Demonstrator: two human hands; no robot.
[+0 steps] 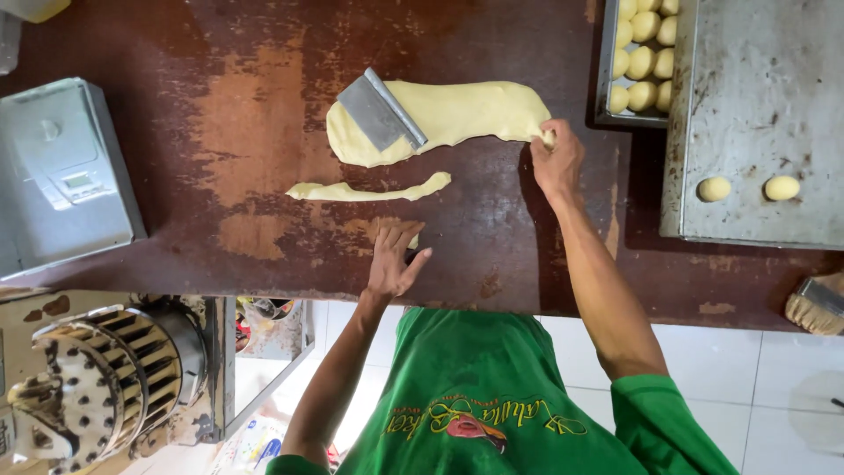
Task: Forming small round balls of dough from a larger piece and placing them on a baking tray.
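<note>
- Head view: your right hand [557,160] is closed in a pinch on the near end of the dough slab [457,114], which lies flat on the worn brown table [246,105]. The grip looks meant to draw or tear off that end.
- Your left hand [391,255] is released, fingers spread, with the palm pressing down on a small dough piece [413,239] near the table's front edge. Only a sliver of that piece shows past the fingers. The flat palm suits rolling or flattening it.
- The slab is pale yellow, smooth and soft-looking, long and rounded at the edges. A metal scraper [380,110] rests on its left part, within easy reach for cutting.
- A thin cut dough strip [369,189] lies just below the slab, apart from it and from both hands.
- To your right, a deep tray [607,88] holds rows of dough balls [642,53]. Beside it, a flat metal sheet [756,88] carries two more balls [714,188], well apart from the slab.
- A grey scale [61,176] sits at the far left.
</note>
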